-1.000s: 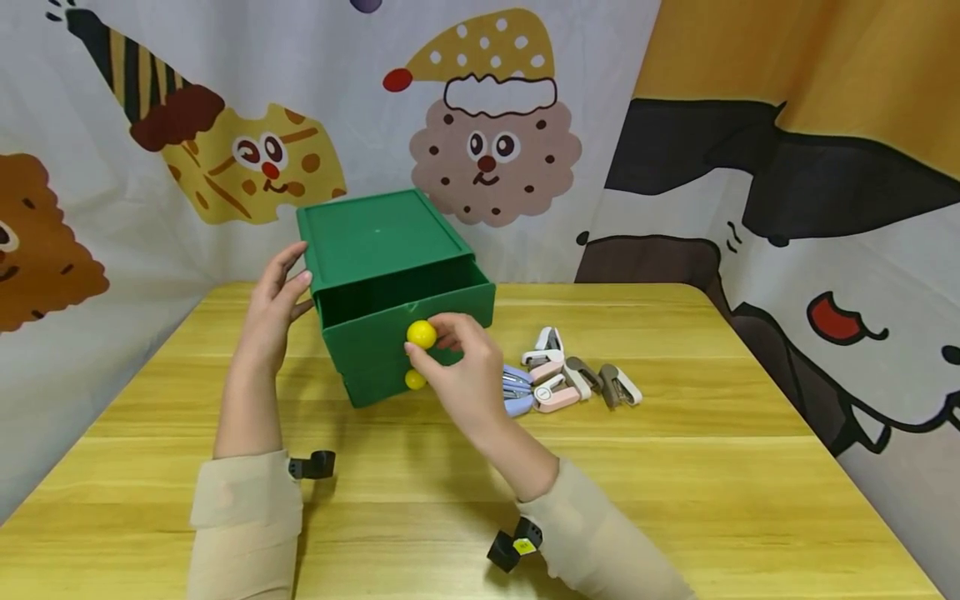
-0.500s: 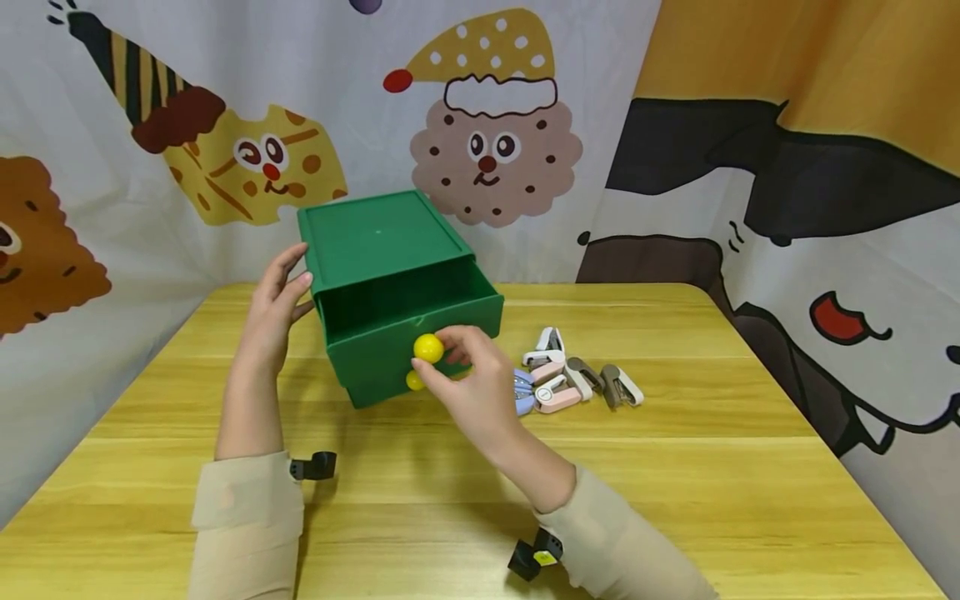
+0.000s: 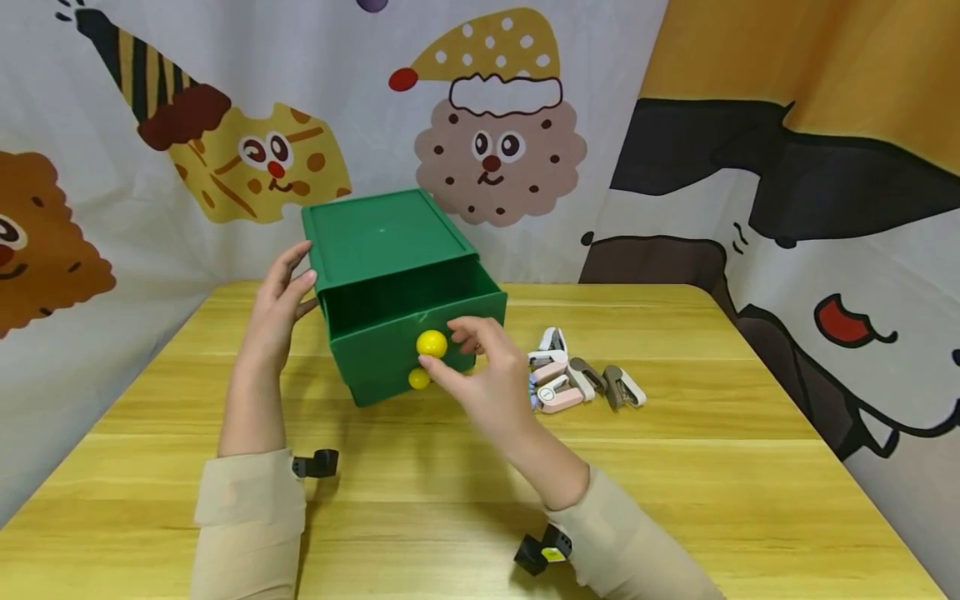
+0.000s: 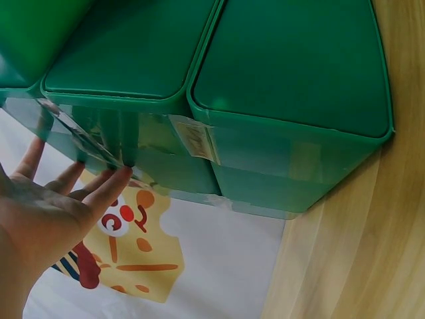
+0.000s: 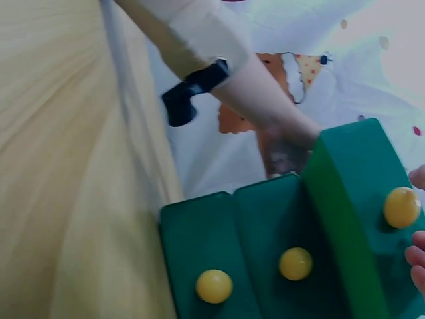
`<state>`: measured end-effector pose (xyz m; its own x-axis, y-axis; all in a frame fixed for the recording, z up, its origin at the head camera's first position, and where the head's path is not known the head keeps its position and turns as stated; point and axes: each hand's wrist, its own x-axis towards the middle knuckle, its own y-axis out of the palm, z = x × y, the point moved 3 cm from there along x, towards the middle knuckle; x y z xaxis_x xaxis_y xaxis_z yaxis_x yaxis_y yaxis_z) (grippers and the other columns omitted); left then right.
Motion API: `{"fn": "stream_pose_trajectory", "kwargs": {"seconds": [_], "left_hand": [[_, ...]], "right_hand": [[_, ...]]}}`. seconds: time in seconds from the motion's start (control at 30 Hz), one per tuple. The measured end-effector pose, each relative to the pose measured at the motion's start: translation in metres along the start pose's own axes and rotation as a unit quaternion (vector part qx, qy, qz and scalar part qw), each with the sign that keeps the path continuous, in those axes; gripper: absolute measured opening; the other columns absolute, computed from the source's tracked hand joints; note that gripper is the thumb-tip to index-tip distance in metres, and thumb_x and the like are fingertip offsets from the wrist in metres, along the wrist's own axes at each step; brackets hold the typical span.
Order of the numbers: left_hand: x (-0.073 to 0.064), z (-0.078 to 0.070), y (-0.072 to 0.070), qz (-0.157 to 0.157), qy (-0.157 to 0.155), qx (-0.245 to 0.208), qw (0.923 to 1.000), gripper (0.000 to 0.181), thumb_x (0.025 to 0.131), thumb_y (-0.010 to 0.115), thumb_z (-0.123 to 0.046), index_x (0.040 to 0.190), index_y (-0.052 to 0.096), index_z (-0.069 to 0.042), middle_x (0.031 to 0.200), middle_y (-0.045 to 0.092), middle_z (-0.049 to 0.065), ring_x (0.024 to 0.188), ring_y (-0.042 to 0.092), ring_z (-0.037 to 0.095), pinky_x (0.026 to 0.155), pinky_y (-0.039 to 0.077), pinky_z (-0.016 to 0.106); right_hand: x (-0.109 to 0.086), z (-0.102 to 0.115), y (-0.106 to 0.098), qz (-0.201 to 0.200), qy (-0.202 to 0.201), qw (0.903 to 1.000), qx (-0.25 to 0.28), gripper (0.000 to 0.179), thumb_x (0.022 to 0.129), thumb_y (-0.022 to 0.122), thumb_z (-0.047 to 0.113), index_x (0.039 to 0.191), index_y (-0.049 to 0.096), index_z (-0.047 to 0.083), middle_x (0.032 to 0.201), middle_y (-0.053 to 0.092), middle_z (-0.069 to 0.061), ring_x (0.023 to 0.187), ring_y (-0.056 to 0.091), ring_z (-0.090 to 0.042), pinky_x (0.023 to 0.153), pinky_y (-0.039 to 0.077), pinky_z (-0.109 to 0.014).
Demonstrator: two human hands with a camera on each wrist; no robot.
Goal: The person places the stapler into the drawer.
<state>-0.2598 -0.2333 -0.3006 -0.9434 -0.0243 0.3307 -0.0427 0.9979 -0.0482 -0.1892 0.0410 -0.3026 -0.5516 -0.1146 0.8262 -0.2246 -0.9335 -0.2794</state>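
A green drawer box [image 3: 386, 237] with round yellow knobs stands on the table in the head view. Its top drawer [image 3: 382, 342] is pulled out; the visible inside shows nothing lying in it. My left hand [image 3: 273, 308] rests on the box's left side, fingers extended against its taped wall [image 4: 153, 153] in the left wrist view. Around the top drawer's knob [image 3: 431, 344] my right hand [image 3: 491, 379] stands loosely, thumb close to the knob, index finger apart from it. The right wrist view shows the lower drawers [image 5: 199, 232] pushed in.
Right of the box lie several small staplers, among them a pink one [image 3: 561, 400], a grey-brown one [image 3: 615, 387] and a white one [image 3: 553, 340]. A printed cloth [image 3: 360, 75] hangs behind the wooden table [image 3: 675, 483].
The top drawer has slid further out toward me with my right hand on its knob. My right fingers have since loosened from the knob. My left hand has stayed on the box.
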Motion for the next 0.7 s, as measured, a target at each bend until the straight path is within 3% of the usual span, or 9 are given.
{"fn": "stream_pose_trajectory", "kwargs": {"seconds": [0.37,0.7], "left_hand": [[0.000,-0.001,0.001,-0.001,-0.001,0.001,1.0000,0.058,0.099,0.052,-0.032,0.151,0.031,-0.016,0.158,0.016,0.002,0.142,0.013,0.018,0.108,0.020,0.060],[0.001,0.001,0.000,0.002,0.002,0.002,1.0000,0.058,0.099,0.051,-0.031,0.151,0.030,-0.016,0.158,0.016,0.002,0.142,0.013,0.017,0.107,0.020,0.060]], "right_hand": [[0.021,-0.003,-0.034,-0.031,-0.028,0.9991,0.008,0.044,0.069,0.086,0.008,0.105,0.064,-0.003,0.098,0.065,-0.014,0.087,0.057,-0.024,0.077,0.048,-0.037],[0.036,-0.022,-0.069,-0.077,-0.006,0.9970,-0.004,0.043,0.073,0.084,0.011,0.110,0.065,-0.001,0.102,0.065,-0.010,0.092,0.057,-0.023,0.082,0.044,-0.036]]}}
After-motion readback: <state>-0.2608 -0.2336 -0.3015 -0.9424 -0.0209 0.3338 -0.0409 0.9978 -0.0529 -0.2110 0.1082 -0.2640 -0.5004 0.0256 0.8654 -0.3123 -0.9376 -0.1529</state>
